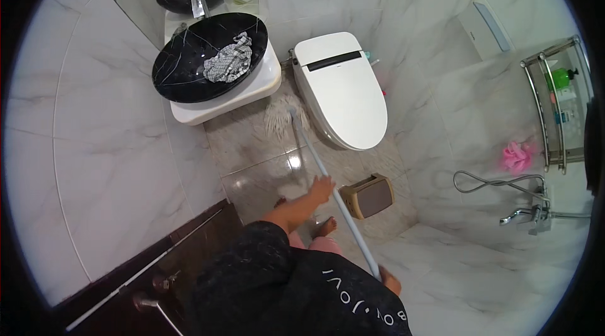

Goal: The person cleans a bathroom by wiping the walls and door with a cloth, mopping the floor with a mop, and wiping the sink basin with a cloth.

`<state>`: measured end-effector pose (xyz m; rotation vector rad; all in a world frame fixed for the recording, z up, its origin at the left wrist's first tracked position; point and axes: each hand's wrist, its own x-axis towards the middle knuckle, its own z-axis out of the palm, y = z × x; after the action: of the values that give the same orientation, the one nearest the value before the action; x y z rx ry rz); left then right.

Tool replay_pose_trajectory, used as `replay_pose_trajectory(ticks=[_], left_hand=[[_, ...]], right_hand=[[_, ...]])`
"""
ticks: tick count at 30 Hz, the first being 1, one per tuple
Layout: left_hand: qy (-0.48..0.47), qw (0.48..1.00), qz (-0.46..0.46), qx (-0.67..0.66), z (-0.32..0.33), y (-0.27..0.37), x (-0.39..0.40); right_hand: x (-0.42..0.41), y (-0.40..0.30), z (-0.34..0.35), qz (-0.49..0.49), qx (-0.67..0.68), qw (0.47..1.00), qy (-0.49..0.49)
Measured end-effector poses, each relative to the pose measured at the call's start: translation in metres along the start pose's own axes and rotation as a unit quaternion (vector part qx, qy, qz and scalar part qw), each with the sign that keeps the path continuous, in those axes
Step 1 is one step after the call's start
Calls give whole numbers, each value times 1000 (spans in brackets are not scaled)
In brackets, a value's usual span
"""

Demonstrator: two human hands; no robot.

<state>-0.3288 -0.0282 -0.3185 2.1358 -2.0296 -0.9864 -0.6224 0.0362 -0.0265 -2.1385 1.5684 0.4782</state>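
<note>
A string mop with a pale grey-blue handle (pixel 352 225) slants across the view. My left hand (pixel 323 188) grips the handle around its middle. Lower down, near its top end, my right hand (pixel 390 281) is closed on it, partly hidden by my black shirt. The mop's off-white string head (pixel 282 116) lies spread on the wet-looking tiled floor (pixel 255 170), between the washstand and the toilet. Beside the head stands a white toilet (pixel 352 99) with its lid down. Close to the handle, on its right, sits a brown and tan plastic stool (pixel 373 198).
A black marbled basin (pixel 177 69) holds a crumpled checked cloth (pixel 230 62); it rests on a white counter (pixel 227 109). A dark door (pixel 208 236) with a metal handle is at lower left. Along the right wall are a shower mixer (pixel 536 213), a pink bath puff (pixel 516 156) and a metal rack (pixel 543 109).
</note>
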Motion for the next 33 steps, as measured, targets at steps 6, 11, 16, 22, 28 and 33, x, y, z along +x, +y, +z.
replay_pose_trajectory(ticks=[6,11,16,22,28,33], left_hand=[[67,992,-42,-101,-14,46,1],[160,972,-85,-148,16,100,-7],[95,983,-83,-135,47,216,-16],[304,938,-49,-160,60,309,15],[256,951,120,-130,60,373,27],[216,933,207,-201,81,473,30]], right_hand=[[77,-13,7,-140,17,990,-10],[104,13,25,-160,-13,986,-51],[109,149,8,-196,7,980,-23],[33,241,-84,-225,-65,970,-67],[-50,312,-174,-192,-30,978,-79],[-106,379,-200,-195,-32,979,57]])
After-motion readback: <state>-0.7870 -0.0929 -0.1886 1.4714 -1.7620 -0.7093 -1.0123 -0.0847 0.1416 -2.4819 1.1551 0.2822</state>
